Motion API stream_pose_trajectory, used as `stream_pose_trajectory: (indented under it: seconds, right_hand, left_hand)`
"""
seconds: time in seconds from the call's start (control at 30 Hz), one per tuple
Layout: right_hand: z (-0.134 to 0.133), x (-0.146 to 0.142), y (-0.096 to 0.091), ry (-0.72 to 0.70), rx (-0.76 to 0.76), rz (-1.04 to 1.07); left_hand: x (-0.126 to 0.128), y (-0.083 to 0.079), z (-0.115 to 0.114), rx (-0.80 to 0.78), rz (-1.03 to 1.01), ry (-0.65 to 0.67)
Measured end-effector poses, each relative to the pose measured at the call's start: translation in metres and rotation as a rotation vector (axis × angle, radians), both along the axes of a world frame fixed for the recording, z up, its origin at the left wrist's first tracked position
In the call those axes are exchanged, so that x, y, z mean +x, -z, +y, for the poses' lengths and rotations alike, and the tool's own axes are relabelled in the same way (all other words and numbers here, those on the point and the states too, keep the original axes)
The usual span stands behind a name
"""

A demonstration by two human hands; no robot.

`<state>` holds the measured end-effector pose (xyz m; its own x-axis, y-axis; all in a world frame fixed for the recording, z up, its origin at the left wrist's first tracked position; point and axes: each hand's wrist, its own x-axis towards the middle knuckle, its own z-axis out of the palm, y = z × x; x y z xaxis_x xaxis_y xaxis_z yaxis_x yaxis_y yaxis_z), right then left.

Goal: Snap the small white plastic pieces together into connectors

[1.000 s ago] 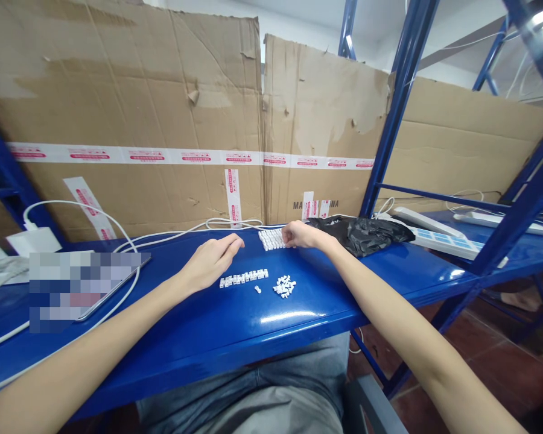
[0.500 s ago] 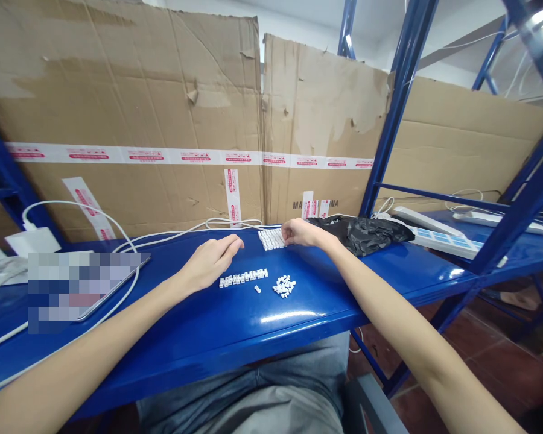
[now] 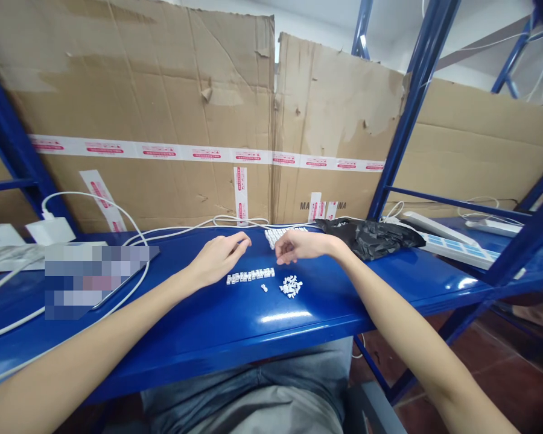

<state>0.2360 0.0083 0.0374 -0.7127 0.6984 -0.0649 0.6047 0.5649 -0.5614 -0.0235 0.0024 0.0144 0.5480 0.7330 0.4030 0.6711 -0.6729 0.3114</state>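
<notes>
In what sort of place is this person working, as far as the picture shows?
Probably a workshop or storeroom, though I cannot be sure. The blue rack serves as a work table, cardboard stands along its back, and small white parts lie on it.

On the blue worktop, the person's right hand partly covers a white cluster; contents of its grip cannot be determined. The left hand, fingers bent, is near a row of white pieces. One loose piece lies beside a white heap. Cardboard stands behind.
</notes>
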Motion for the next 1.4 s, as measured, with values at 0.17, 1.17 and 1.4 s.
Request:
stream_pose_trajectory:
  seconds: [0.17,1.17,1.4]
  right_hand:
    - [-0.003,-0.017,0.007,0.006,0.108,0.023]
    - [-0.021,-0.033,0.003,0.161,0.571,0.134]
    - [-0.022,-0.044,0.008,0.087,0.541,0.376]
  left_hand:
    - [0.001,0.0,-0.001,-0.011,0.008,-0.001]
    - [0.013,0.004,-0.007,-0.426,-0.497,0.282]
    - [0.013,0.004,-0.005,-0.529,-0.708,0.29]
